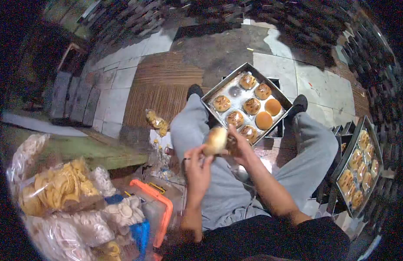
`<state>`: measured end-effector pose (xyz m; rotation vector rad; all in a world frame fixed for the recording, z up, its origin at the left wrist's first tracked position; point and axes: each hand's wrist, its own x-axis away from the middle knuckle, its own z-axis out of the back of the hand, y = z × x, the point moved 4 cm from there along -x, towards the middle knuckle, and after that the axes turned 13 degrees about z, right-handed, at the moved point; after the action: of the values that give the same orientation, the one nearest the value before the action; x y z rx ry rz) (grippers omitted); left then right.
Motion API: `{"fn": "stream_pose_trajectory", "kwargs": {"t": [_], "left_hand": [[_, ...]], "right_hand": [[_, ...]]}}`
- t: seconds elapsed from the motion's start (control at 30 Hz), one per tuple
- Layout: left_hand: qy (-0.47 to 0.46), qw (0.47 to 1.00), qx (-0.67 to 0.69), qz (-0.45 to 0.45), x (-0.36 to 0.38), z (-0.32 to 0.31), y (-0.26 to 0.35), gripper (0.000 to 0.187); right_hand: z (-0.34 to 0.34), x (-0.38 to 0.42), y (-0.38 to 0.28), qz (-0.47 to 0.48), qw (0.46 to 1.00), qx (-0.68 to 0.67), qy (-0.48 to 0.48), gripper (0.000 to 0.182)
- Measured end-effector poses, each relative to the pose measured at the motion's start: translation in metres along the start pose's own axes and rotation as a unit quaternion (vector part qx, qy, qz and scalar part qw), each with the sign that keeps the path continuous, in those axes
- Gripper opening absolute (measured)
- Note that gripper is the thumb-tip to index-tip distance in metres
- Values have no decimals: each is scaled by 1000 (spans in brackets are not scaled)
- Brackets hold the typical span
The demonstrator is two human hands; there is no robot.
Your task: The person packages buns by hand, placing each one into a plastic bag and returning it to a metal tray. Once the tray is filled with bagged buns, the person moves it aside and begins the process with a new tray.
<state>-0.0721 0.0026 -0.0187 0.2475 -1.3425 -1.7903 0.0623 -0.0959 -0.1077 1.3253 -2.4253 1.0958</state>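
Note:
A pale golden bun, smeared by motion, is between my two hands in front of my lap. My left hand is closed on its near left side, thumb and fingers bent. My right hand curls against its right side, beside a darker patch too blurred to make out. Just beyond is a metal tray with a whitish bottom. It holds several buns with browned, shiny tops, such as this streaked bun, plus two smooth orange-brown buns. One spot shows a dark round mark.
A second tray of wrapped buns leans at the right. To my left lie clear bags of yellow buns or dough pieces and pale bags, beside an orange handle. A small bag lies on the floor near my left leg.

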Motion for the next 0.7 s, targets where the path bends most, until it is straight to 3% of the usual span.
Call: {"fn": "stream_pose_trajectory", "kwargs": {"t": [0.03, 0.07, 0.1, 0.17, 0.23, 0.3, 0.37, 0.4, 0.43, 0.47, 0.5, 0.53, 0.57, 0.6, 0.63, 0.67, 0.7], "left_hand": [[15, 964, -213, -156, 0, -15, 9, 35], [-42, 963, -216, -155, -3, -30, 7, 47], [-50, 963, -213, -160, -8, -42, 9, 47], [-39, 968, -181, -167, -24, -59, 14, 45], [-29, 971, -176, -157, -41, -70, 14, 45], [-44, 973, -159, -163, -55, -85, 4, 44], [-94, 970, -140, -175, -62, -99, -17, 38], [-162, 955, -174, -175, -62, -109, -25, 36], [-226, 936, -207, -176, -64, -117, -31, 34], [-273, 905, -289, -152, -60, -120, -28, 31], [-318, 865, -368, -125, -53, -122, -26, 28], [-345, 851, -378, -117, -50, -128, -36, 26], [-369, 837, -389, -110, -47, -133, -46, 25], [-362, 840, -387, -119, -48, -134, -45, 25], [-399, 817, -387, -151, -40, -135, -42, 27], [-435, 791, -389, -185, -32, -137, -41, 31], [-426, 792, -393, -194, -26, -142, -51, 31]], "right_hand": [[-4, 9, -16, -24, 998, -56, -17, 55], [28, -6, -5, 27, 1000, 3, -9, 62], [49, -19, -3, 34, 999, 4, -2, 62], [76, -37, -15, 110, 968, 206, 91, 60], [65, -62, -37, 117, 991, 10, 63, 46], [80, -114, -59, 92, 993, 37, 61, 45], [125, -160, -64, 82, 959, 131, 238, 45], [145, -166, -58, 86, 958, 129, 241, 45], [161, -166, -58, 147, 904, 361, 173, 49], [165, -161, -54, 196, 790, 573, 95, 52], [148, -123, -54, 104, 702, 702, 64, 46], [125, -81, -49, 99, 666, 740, -9, 33], [96, -34, -48, 46, 656, 753, -24, 25], [146, -8, -12, 16, 564, 814, -140, 27], [120, 33, -12, -38, 568, 815, -107, 22], [128, 63, 6, 95, 534, 825, -159, 17], [108, 82, 6, 104, 524, 838, -111, 14]]}}
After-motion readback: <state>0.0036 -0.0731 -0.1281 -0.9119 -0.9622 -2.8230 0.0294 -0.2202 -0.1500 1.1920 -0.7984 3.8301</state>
